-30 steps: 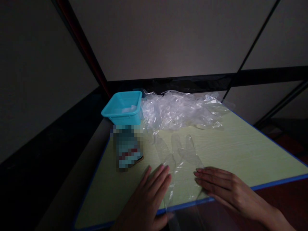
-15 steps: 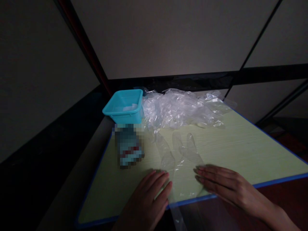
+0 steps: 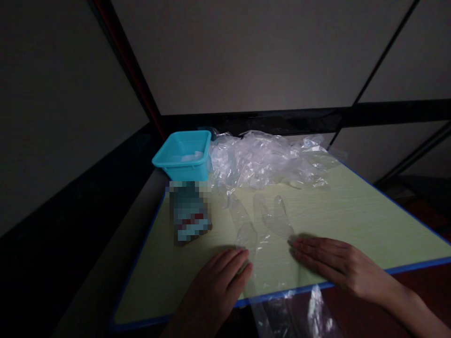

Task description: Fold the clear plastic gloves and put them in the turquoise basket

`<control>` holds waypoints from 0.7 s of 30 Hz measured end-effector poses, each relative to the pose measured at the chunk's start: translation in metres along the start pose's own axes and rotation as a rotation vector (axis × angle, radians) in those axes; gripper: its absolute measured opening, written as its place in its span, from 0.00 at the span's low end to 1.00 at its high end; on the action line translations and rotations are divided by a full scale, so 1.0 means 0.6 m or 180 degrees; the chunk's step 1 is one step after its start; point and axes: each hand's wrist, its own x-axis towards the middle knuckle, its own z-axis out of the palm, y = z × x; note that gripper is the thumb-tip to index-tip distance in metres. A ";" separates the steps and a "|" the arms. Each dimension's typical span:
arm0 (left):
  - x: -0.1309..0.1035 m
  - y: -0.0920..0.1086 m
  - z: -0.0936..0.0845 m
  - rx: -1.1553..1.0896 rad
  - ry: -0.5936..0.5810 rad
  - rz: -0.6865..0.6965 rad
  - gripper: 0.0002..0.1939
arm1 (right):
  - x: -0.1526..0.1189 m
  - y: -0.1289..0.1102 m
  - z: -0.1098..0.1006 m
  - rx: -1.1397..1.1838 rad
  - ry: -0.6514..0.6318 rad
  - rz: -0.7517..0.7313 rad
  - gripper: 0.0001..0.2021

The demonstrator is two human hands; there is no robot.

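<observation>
A pale, wood-grained counter with blue edging stands against a wall of large greyish panels, crossed by a glossy black band. The room is dim, darkest at the left, with dark red below the counter at the right. On the far left corner sits a turquoise basin with something whitish inside; beside it a crumpled heap of clear plastic spreads along the back.

A clear plastic glove lies flat near the front, its finger parts pointing toward the heap, clear film hanging over the near edge below it. The left hand rests at its left side, fingers loosely bent; the right hand rests at its right side, fingers straight and close together. Both thumbs are out of sight, so I cannot tell whether either hand pinches the film.

The glove's outline is faint against the wood. A pixelated item in front of the basin cannot be identified. The bottom of the picture cuts off the left forearm and the hanging film.
</observation>
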 end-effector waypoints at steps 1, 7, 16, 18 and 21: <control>0.000 0.000 0.001 0.0001 0.0011 -0.0020 0.17 | 0.000 0.001 0.000 -0.0014 -0.0013 -0.0010 0.20; -0.001 0.000 0.004 -0.0164 0.0123 -0.0157 0.15 | 0.000 0.006 0.005 0.0033 -0.0050 -0.0007 0.18; -0.004 -0.007 0.015 -0.0375 0.0398 -0.0172 0.17 | -0.005 0.009 0.010 0.0281 -0.0121 0.0165 0.18; -0.003 -0.007 0.014 -0.0402 0.0368 -0.0157 0.16 | -0.005 0.011 0.011 0.0321 -0.0111 0.0160 0.18; 0.001 -0.007 0.008 -0.0463 0.0342 -0.0185 0.14 | -0.004 0.013 0.011 0.0445 -0.0071 0.0231 0.17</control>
